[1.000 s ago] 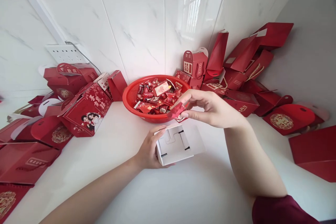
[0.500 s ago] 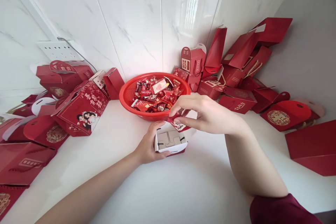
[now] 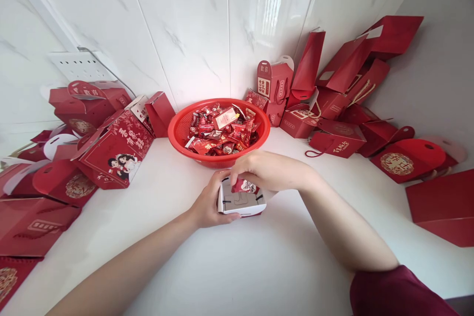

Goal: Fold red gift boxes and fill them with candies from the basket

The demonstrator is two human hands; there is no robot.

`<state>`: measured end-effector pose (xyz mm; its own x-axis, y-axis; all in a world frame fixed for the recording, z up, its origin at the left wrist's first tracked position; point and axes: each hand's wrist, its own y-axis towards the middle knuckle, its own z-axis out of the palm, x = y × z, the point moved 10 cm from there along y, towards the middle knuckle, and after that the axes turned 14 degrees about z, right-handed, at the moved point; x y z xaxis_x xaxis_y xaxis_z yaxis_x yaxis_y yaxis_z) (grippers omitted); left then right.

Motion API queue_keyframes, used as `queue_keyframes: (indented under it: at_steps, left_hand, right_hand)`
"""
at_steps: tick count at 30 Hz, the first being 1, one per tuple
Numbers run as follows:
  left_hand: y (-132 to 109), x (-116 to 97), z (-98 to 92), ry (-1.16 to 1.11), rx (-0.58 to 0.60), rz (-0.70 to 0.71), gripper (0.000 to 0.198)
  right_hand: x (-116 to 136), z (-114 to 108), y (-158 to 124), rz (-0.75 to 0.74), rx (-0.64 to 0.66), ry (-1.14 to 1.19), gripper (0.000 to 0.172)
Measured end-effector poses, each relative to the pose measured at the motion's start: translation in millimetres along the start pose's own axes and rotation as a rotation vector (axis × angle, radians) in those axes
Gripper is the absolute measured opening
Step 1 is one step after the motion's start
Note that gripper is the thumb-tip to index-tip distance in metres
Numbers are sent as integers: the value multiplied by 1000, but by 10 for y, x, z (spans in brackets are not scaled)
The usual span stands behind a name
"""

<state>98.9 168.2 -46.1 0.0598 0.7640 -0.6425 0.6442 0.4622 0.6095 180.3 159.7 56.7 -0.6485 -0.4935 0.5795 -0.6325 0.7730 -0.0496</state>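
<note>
My left hand (image 3: 211, 202) is wrapped round the left side of a small gift box (image 3: 243, 208), its white inside facing up and its top open. Over the box opening, my right hand (image 3: 255, 169) pinches a red wrapped candy (image 3: 246, 186) with pale lettering, held just inside the rim. The box floor shows folded grey flaps. Behind both hands stands a red plastic basket (image 3: 177, 150) heaped with wrapped candies (image 3: 222, 133); my right hand partly covers the view near its front rim.
Red gift boxes crowd the left side, one with a cartoon couple (image 3: 114, 150). More boxes (image 3: 274, 81) are stacked on the right, several leaning, and a large red box (image 3: 440, 205) lies far right. A power strip (image 3: 83, 65) with a cable is against the tiled wall.
My right hand has moved down and left, lowering the candy from above the box's far edge into its opening. My left hand keeps its hold on the box. The view has shifted slightly.
</note>
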Motion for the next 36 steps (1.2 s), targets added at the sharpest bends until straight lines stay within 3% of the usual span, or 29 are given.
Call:
queue_keyframes:
  at_steps: [4, 10, 14, 18, 20, 23, 25, 30, 36]
  left_hand:
    - [2, -92, -23, 71, -2, 70, 92]
    - [1, -169, -32, 152, -18, 168, 105]
    - [-20, 8, 17, 24, 14, 5, 99]
    - [-55, 98, 63, -121, 23, -90, 96]
    - [-66, 104, 63, -131, 25, -97, 98]
    - [-76, 102, 53, -130, 30, -101, 99]
    - [-80, 106, 39, -105, 36, -116, 99]
    - [-74, 83, 29, -78, 44, -127, 101]
    - [-68, 72, 29, -53, 49, -119, 101]
  right_hand:
    - [-9, 146, 35, 13, 89, 22, 40]
    - [39, -127, -64, -4, -59, 32, 31]
    - [-60, -333, -61, 25, -205, 29, 26]
    - [-358, -527, 172, 144, -372, 106, 24]
    - [-467, -458, 440, 179, -298, 108, 26]
    - [-505, -116, 915, 178, 16, -51, 30]
    - [-524, 13, 1180, 191, 122, -131, 34]
    - [-558, 128, 1602, 207, 184, -196, 41]
    - [-581, 242, 1634, 180, 180, -225, 42]
